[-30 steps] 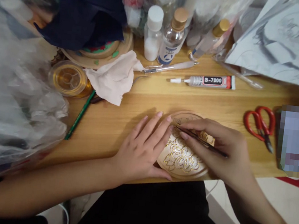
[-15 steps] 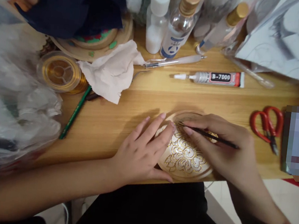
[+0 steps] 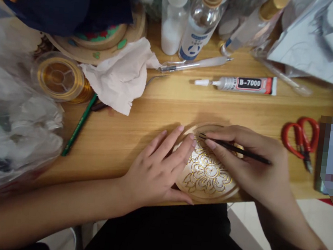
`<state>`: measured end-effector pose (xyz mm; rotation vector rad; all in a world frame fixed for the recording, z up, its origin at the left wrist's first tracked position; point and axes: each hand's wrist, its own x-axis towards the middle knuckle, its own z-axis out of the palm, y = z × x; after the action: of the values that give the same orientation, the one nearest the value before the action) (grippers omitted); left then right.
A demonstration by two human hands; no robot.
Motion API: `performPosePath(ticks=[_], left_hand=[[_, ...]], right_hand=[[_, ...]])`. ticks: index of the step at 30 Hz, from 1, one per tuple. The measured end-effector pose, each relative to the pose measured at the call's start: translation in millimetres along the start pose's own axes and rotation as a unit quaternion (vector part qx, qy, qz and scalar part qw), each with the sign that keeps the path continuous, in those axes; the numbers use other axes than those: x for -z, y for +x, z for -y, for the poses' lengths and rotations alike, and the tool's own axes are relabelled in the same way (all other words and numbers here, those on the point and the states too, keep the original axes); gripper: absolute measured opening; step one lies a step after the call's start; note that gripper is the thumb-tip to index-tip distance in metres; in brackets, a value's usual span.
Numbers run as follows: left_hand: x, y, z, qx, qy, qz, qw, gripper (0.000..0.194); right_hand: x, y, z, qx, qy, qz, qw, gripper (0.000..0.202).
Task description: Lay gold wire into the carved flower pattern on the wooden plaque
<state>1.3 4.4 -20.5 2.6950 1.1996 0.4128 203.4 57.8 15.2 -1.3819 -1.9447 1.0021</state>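
Note:
A round wooden disc [image 3: 184, 183] lies at the table's front edge, bearing a white flower pattern outlined in gold wire [image 3: 211, 171]. Spread flat over its left side is my left hand [image 3: 158, 166], thumb along the lower rim and a fingertip beside the upper petals. My right hand [image 3: 258, 163] pinches slim black tweezers [image 3: 242, 150], held slantwise above the disc's upper part. Their tips are close to the pattern's top edge, near my left fingertip; whether they hold any wire is too small to tell. My right hand covers the disc's right side.
Behind the disc lies a B-7000 glue tube [image 3: 249, 84]. Red-handled cutters [image 3: 301, 140] are at the right. To the left are a gold wire spool [image 3: 59, 76], a green pencil [image 3: 79, 125] and crumpled tissue [image 3: 121, 73]. Bottles [image 3: 200, 28] stand at the back.
The view has shifted slightly, so the table items appear a little displaced. The hands and tweezers keep nearly the same place on the disc.

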Motion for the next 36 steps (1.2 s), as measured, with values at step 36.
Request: performPosePath(ticks=[36], left_hand=[[-2.7,0.1,0.6,-0.014,0.010,-0.015,1.000,0.100]], right_hand=[[-26.4,-27.1,2.9,-0.028,-0.022,-0.130,0.991,0.015]])
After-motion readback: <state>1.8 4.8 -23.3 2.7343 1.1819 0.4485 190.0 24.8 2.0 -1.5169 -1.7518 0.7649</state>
